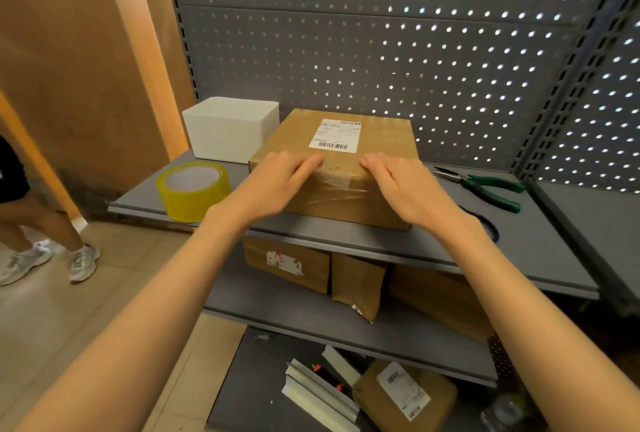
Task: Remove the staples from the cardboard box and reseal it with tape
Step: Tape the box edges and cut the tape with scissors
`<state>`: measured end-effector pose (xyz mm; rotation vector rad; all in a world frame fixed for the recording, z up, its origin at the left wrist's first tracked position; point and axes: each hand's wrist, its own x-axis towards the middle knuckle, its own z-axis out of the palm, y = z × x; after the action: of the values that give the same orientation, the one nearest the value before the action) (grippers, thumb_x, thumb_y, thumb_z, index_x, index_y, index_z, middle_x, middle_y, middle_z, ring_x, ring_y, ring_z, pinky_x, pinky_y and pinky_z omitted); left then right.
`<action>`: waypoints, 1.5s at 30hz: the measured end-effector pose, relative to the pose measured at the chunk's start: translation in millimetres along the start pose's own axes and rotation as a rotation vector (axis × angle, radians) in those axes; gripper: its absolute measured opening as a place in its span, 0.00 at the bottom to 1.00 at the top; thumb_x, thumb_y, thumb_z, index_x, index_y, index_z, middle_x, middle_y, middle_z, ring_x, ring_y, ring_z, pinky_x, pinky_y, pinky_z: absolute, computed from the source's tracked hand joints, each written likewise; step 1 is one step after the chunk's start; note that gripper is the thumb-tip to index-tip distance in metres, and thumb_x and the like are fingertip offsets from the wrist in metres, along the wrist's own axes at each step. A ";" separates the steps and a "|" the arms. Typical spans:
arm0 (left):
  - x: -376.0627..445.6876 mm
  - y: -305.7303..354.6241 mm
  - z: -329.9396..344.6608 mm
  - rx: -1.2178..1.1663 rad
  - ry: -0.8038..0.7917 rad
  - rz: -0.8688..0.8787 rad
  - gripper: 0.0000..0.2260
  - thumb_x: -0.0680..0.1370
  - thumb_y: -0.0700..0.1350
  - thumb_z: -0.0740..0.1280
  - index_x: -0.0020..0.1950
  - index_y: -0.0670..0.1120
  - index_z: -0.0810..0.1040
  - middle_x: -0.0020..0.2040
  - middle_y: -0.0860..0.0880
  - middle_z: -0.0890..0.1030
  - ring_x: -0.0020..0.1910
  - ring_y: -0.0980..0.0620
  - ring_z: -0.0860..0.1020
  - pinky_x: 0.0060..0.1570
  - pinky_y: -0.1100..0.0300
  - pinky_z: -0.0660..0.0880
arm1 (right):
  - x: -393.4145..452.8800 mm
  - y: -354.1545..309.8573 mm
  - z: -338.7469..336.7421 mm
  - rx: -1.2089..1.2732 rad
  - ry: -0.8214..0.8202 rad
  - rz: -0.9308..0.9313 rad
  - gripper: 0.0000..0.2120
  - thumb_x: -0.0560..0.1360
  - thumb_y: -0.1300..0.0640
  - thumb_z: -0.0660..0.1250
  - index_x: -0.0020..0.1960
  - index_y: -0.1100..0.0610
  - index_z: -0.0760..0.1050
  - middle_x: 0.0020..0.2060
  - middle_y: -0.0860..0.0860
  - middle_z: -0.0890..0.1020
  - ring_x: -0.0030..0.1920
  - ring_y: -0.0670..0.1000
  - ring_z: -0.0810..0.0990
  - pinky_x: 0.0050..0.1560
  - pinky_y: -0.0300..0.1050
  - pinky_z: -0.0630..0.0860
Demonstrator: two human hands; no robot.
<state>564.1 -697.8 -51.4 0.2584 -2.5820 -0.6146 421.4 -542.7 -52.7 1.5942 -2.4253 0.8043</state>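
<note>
A brown cardboard box (pixel 377 141) with a white shipping label (pixel 335 135) lies closed on the grey shelf (pixel 540 234). Clear tape (pixel 341 186) runs over its near top edge and down the front face. My left hand (pixel 277 182) rests flat on the box's near left edge, fingers together and pressing down. My right hand (pixel 405 186) lies flat on the near right edge the same way. Neither hand holds anything. A yellowish roll of tape (pixel 192 191) stands on the shelf to the left of the box.
Green-handled pliers (pixel 485 187) lie right of the box, and blue-handled scissors (pixel 486 224) peek out behind my right wrist. A white bin (pixel 230 128) stands at the back left. Lower shelves hold more boxes (pixel 287 263). A person's legs (pixel 41 224) stand at the far left.
</note>
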 end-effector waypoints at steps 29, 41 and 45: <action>30.1 -17.0 2.3 0.648 -0.201 0.182 0.26 0.79 0.58 0.52 0.75 0.50 0.58 0.74 0.50 0.64 0.58 0.47 0.68 0.56 0.56 0.63 | 12.3 -11.9 25.8 -0.393 -0.004 -0.182 0.27 0.79 0.43 0.54 0.74 0.54 0.58 0.73 0.51 0.64 0.73 0.50 0.62 0.69 0.45 0.60; 22.0 -14.1 2.6 0.409 -0.173 0.142 0.24 0.78 0.51 0.61 0.73 0.48 0.63 0.72 0.50 0.67 0.61 0.46 0.68 0.58 0.59 0.61 | 14.2 -10.2 15.7 -0.158 -0.094 -0.179 0.26 0.78 0.50 0.60 0.73 0.56 0.60 0.72 0.53 0.64 0.72 0.53 0.62 0.70 0.47 0.60; 22.1 -15.2 0.1 0.262 -0.094 0.070 0.22 0.76 0.49 0.66 0.70 0.47 0.69 0.69 0.49 0.71 0.64 0.47 0.69 0.63 0.56 0.62 | 8.3 -11.1 20.7 -0.264 -0.030 -0.113 0.29 0.78 0.42 0.56 0.74 0.55 0.59 0.73 0.52 0.64 0.73 0.51 0.62 0.69 0.47 0.60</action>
<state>545.8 -717.4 -49.7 0.2274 -2.7486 -0.2686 431.2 -563.0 -63.1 1.6310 -2.3201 0.4235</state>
